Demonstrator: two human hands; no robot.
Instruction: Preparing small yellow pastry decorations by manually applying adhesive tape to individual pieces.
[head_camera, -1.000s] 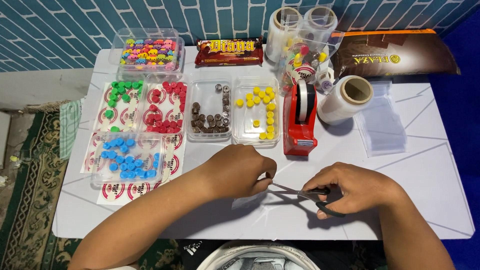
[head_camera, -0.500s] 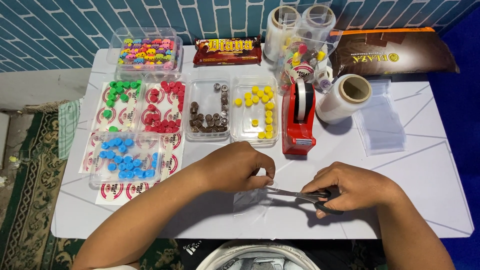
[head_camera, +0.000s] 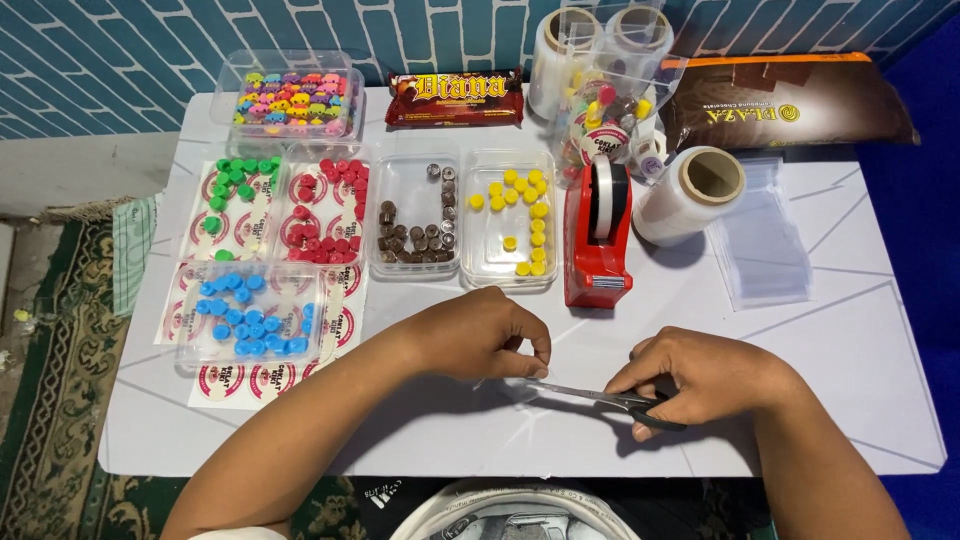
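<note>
- Clear plastic, a small thin piece (head_camera: 520, 384), lies pinched at its edge under the fingertips of the left hand (head_camera: 480, 335), low on the white table (head_camera: 850, 340) just in front of the person.
- That left hand is curled, knuckles up, thumb and fingers pressed together on the plastic.
- Gripping the black handles, the right hand (head_camera: 700, 375) holds a pair of scissors (head_camera: 610, 398); the blades look nearly shut and point left, their tips at the plastic by the left fingertips.
- Just beyond the hands stands a red tape dispenser (head_camera: 597, 240), with a roll of clear film (head_camera: 690, 195) and a stack of clear bags (head_camera: 770, 240) to its right.
- To the left sit clear trays of small pieces sorted by colour: yellow (head_camera: 510, 215), brown (head_camera: 415, 215), red (head_camera: 325, 205), green (head_camera: 232, 195) and, nearer, blue (head_camera: 250, 312).
</note>
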